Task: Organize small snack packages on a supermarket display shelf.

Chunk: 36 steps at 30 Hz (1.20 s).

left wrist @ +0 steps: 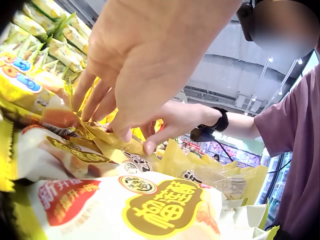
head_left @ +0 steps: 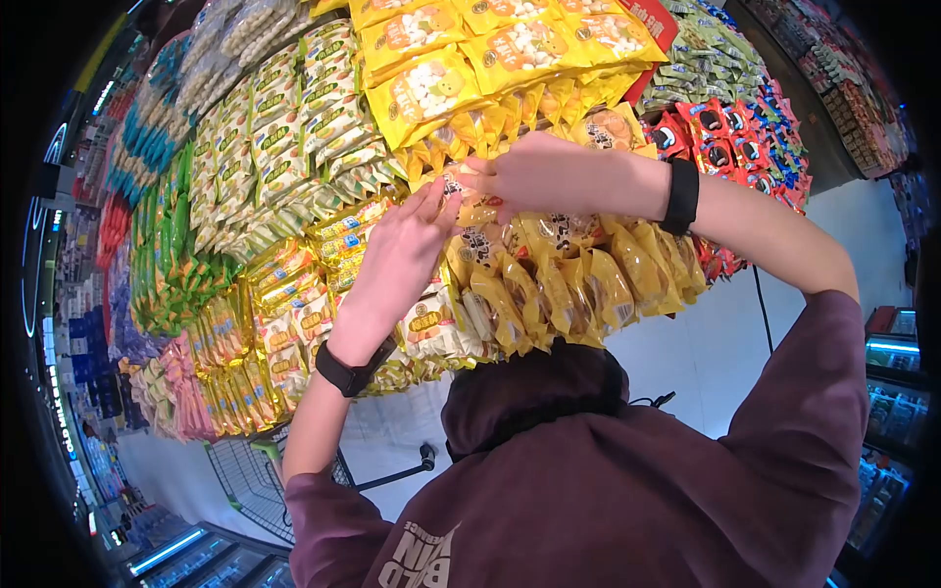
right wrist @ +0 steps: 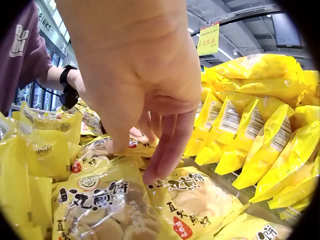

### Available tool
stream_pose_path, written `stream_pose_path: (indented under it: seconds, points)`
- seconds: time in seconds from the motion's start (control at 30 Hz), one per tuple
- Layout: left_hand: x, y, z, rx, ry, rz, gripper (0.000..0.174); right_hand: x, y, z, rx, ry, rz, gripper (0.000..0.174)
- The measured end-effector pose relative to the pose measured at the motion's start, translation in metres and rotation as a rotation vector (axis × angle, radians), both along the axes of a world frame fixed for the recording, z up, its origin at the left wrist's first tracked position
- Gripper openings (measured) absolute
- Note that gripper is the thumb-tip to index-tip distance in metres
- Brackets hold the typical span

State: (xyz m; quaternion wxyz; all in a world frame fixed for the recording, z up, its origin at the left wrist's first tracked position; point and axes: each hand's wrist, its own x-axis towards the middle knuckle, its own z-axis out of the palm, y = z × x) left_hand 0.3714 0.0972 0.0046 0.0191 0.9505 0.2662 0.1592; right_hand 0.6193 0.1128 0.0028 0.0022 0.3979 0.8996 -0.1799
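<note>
In the head view my left hand [head_left: 402, 245] reaches into a row of yellow cracker packets [head_left: 480, 245]. The left wrist view has its fingers and thumb pinching the edge of one yellow cracker packet [left wrist: 102, 140]. My right hand [head_left: 564, 176] comes from the right, close beside the left one. Its long fingers [right wrist: 172, 140] point down, straight, with tips touching the printed cracker packets [right wrist: 97, 200] in the right wrist view. The right thumb is largely hidden there. White-and-yellow snack packets [left wrist: 165, 205] lie just below the left hand.
Larger yellow bags [head_left: 431, 88] are stacked behind the hands. Green-and-white packets [head_left: 279, 127] fill the left side, red packets [head_left: 720, 137] the right. A price sign [right wrist: 208, 40] hangs above. A shopping cart [head_left: 265, 480] stands at lower left.
</note>
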Motion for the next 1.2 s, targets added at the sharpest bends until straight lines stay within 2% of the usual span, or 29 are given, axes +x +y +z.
stream_pose_path:
  seconds: [0.1, 0.2, 0.27, 0.33, 0.43, 0.53, 0.67, 0.93, 1.2]
  points:
    - [0.001, 0.005, 0.001, -0.046, -0.021, -0.007, 0.037, 0.003, 0.000, 0.001, 0.166, -0.006, 0.121, 0.060]
    - [0.003, 0.010, -0.003, -0.017, 0.038, 0.010, 0.037, 0.001, -0.007, 0.008, 0.328, -0.062, 0.150, 0.030]
    - [0.004, 0.010, -0.003, -0.001, 0.065, 0.018, 0.039, 0.000, -0.009, 0.012, 0.378, -0.112, 0.169, 0.030]
    - [0.004, 0.009, -0.002, 0.013, 0.084, 0.028, 0.042, 0.000, -0.009, 0.018, 0.396, -0.170, 0.217, 0.058]
    - [0.003, 0.009, -0.004, 0.013, 0.082, 0.035, 0.048, -0.006, -0.008, 0.031, 0.323, -0.321, 0.244, 0.051]
    - [0.003, 0.009, -0.004, 0.019, 0.090, 0.040, 0.051, -0.001, -0.012, 0.025, 0.414, -0.253, 0.247, 0.045]
    - [0.002, 0.010, -0.005, 0.004, 0.111, 0.050, 0.048, 0.004, -0.005, 0.008, 0.410, -0.163, 0.256, 0.044]
    - [-0.004, -0.001, 0.001, -0.049, 0.069, 0.038, 0.046, 0.000, -0.017, 0.028, 0.421, -0.182, 0.186, 0.047]
    - [-0.001, 0.008, -0.007, -0.032, 0.092, 0.029, 0.063, 0.000, -0.003, 0.010, 0.427, -0.201, 0.189, 0.043]
